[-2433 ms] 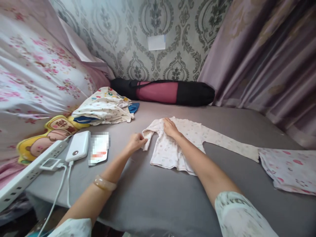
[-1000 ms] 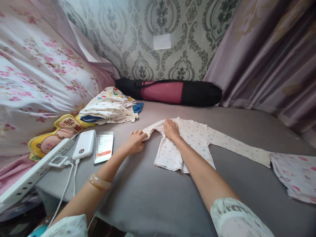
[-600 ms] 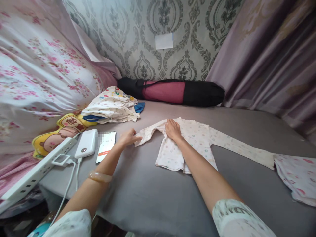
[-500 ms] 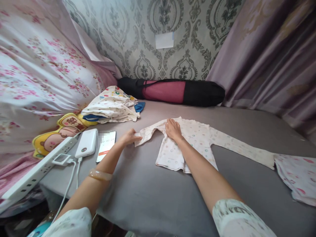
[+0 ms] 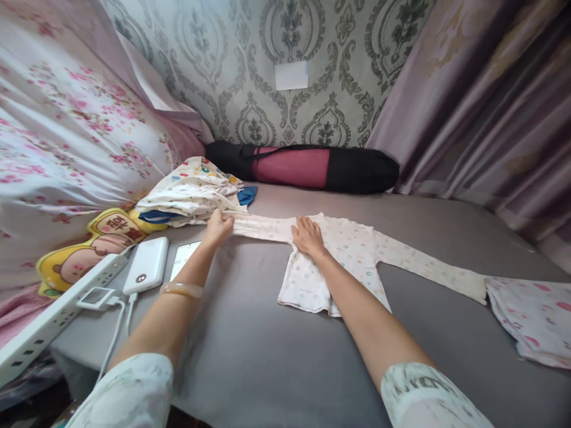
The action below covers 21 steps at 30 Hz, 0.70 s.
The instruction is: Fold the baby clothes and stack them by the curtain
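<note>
A small white long-sleeved shirt (image 5: pixel 352 252) with a faint pattern lies spread on the grey sheet (image 5: pixel 241 333). My left hand (image 5: pixel 218 227) is closed around the cuff of its left-side sleeve, which stretches out straight from the shoulder. Flat on the shirt near that shoulder rests my right hand (image 5: pixel 308 236), fingers extended and pressing on the cloth. The other sleeve slants down to the right, its cuff touching a folded white cloth with pink marks (image 5: pixel 533 318).
A heap of printed clothes (image 5: pixel 191 190) sits just beyond my left hand. Nearby are a phone (image 5: pixel 182 257), a white power bank (image 5: pixel 146 266), a power strip (image 5: pixel 57 309) and a yellow plush (image 5: pixel 96 249). A long black and maroon bag (image 5: pixel 294 166) lies along the wall.
My left hand has moved the sleeve cuff up and to the left, so the bent sleeve is now straight. My right hand stays on the shirt. The view has shifted slightly.
</note>
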Tool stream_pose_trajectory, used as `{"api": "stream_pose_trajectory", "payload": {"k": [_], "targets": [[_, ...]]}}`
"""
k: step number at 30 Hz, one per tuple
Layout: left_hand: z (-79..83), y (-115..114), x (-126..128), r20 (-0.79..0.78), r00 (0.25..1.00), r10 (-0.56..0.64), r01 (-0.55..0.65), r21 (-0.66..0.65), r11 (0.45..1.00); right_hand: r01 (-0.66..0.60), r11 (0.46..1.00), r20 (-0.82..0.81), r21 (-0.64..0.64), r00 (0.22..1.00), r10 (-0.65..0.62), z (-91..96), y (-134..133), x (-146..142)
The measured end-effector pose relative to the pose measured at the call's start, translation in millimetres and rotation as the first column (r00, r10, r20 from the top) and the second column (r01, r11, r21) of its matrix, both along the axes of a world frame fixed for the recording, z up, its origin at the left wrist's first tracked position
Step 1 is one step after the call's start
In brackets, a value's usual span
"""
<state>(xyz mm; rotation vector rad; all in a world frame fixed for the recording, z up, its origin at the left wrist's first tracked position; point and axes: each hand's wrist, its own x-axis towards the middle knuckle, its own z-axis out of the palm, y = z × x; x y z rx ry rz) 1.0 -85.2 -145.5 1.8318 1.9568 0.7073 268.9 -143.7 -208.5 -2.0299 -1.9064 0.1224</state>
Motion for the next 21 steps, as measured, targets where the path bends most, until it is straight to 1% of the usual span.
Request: {"api": "stream_pose_trajectory", "payload": {"k": [3,5,7,9,12,13,15,17,18,19,21], "targets": [[-13.9,0,7,-0.197,0.980,0.015,-0.016,-0.006,1.000,-0.002,1.000,0.027,-0.001,1.000,0.002,2.0,-2,-2],[-21.8,-4,10,-0.289,0.957,0.002,-0.007,-0.018,1.000,-0.003,1.000,0.040,-0.006,0.999,0.003,3.9,-5,-4],[-26.6,-8,13,-0.364,0.931,-0.015,0.010,-0.016,1.000,0.000,1.000,0.045,-0.013,0.999,0.000,5.8,-7,-5],[-28.2,-12,15,-0.421,0.907,-0.030,0.026,-0.014,1.000,0.009,1.000,0.046,-0.027,0.999,-0.007,7.1,-8,-7],[-26.9,-15,18,-0.457,0.889,-0.037,0.027,-0.029,0.999,0.023,0.998,0.037,-0.054,0.999,-0.021,8.6,-5,-8],[-26.1,-15,20,-0.466,0.884,-0.028,0.023,-0.015,1.000,0.020,0.997,0.028,-0.069,0.999,-0.018,9.5,-4,-8],[-23.7,-18,25,-0.505,0.863,0.020,0.020,0.074,0.997,-0.019,0.993,-0.022,-0.119,1.000,0.017,12.5,-2,-5],[-19.7,-22,32,-0.556,0.829,0.064,0.050,0.187,0.981,-0.081,0.983,-0.119,-0.166,0.991,0.061,17.2,-4,2],[-17.1,-25,37,-0.574,0.816,0.067,0.075,0.221,0.972,-0.108,0.980,-0.164,-0.170,0.983,0.079,19.9,-8,8],[-14.1,-28,43,-0.583,0.811,0.053,0.104,0.232,0.967,-0.128,0.980,-0.194,-0.155,0.976,0.097,22.8,-14,14],[-8.0,-37,55,-0.575,0.817,-0.037,0.174,0.185,0.967,-0.162,0.984,-0.198,-0.077,0.970,0.144,28.4,-36,31]]}}
